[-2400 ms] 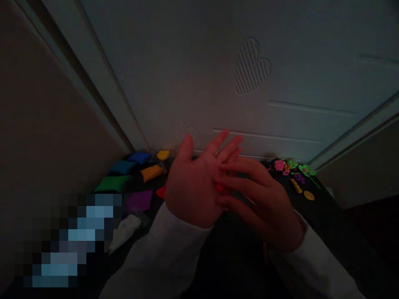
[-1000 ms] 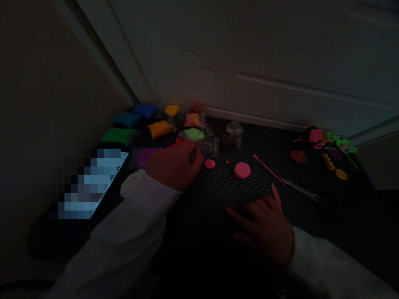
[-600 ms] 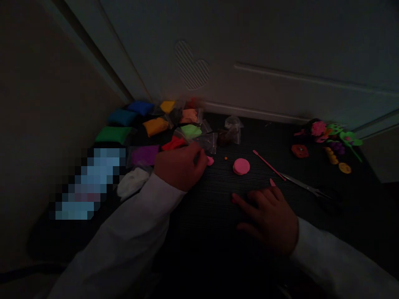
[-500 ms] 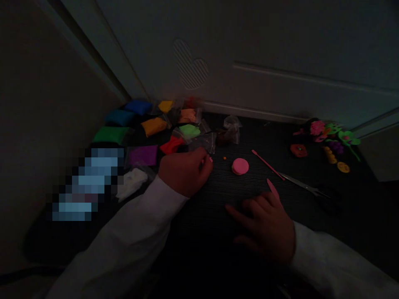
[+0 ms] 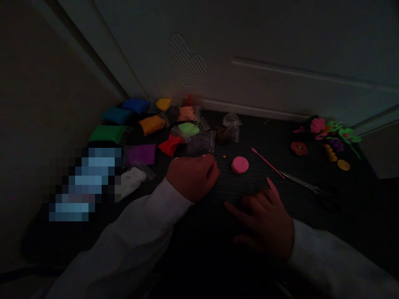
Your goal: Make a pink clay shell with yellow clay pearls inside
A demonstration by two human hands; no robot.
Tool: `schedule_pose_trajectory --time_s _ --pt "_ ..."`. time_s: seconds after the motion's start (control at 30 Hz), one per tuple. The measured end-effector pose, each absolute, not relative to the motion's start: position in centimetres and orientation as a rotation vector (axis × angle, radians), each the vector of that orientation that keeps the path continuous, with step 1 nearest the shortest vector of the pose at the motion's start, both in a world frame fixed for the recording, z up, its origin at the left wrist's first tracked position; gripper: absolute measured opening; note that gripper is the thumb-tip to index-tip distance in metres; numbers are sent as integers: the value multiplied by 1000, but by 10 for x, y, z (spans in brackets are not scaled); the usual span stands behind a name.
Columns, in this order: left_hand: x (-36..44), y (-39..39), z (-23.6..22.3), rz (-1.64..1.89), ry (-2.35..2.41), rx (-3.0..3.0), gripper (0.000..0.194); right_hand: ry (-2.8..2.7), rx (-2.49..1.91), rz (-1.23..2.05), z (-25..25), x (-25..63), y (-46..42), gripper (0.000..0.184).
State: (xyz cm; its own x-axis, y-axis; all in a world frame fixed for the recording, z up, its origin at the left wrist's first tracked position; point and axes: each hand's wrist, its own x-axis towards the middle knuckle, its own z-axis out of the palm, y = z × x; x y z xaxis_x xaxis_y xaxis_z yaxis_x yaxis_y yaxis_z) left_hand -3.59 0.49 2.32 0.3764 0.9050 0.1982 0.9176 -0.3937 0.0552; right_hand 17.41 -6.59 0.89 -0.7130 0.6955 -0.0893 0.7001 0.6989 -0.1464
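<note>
My left hand [image 5: 193, 177] is closed in a fist low over the dark table, its palm side hidden; I cannot see what is inside. A sliver of a pink clay piece [image 5: 204, 156] peeks out behind its knuckles. Farther right, my right hand [image 5: 263, 222] rests on the table with index finger and thumb stretched out and the other fingers bent. Its index fingertip presses down on the surface. Just beyond its knuckles lies a pink clay knife [image 5: 272, 185]. Between the hands and farther back sit a round pink clay disc [image 5: 240, 164] and a tiny orange ball [image 5: 224, 157].
Bags of coloured clay, including purple [image 5: 141, 154], red [image 5: 170, 145] and green [image 5: 109, 133], spread over the left and back. A phone [image 5: 89, 182] lies at left beside a white clay bag [image 5: 132, 181]. Scissors [image 5: 304, 183], a pink stick tool [image 5: 267, 162] and clay flowers [image 5: 319, 125] are right.
My hands were together with a red ball between them, then parted to the table. The left fist has shifted right, covering the pink piece. The red bit at my right index fingertip is hidden now.
</note>
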Motion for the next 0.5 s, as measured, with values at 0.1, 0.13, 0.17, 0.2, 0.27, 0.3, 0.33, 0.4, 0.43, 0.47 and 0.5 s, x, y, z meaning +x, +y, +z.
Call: schedule_pose_trajectory --time_s 0.1,0.13,0.17,0.2,0.27,0.3,0.33,0.4,0.43,0.47,0.5 --pt "-36 4 23 -298 -1683 -2560 31 2873 1151 -301 9 173 -65 59" --pt "-35 3 24 -297 -1680 -2562 31 2839 1212 -285 10 173 -64 59" --pt "-35 3 24 -297 -1678 -2563 31 2804 1277 -268 11 173 -63 60" --pt "-34 2 24 -295 -1675 -2563 31 2775 1328 -261 12 174 -62 59" --pt "-34 2 25 -295 -1671 -2563 32 2766 1368 -291 14 176 -59 60" --pt "-34 2 26 -295 -1668 -2564 32 2780 1378 -315 14 178 -58 60" --pt "-34 2 26 -297 -1665 -2563 32 2800 1394 -334 15 179 -58 60" --pt "-34 2 27 -301 -1665 -2557 32 2839 1444 -348 15 181 -57 60" --pt "-35 2 27 -303 -1665 -2554 32 2849 1465 -348 15 181 -57 60" --pt "-35 2 28 -304 -1665 -2550 32 2848 1479 -344 15 181 -57 59" --pt "-36 2 28 -305 -1663 -2549 32 2838 1479 -347 15 181 -57 58"
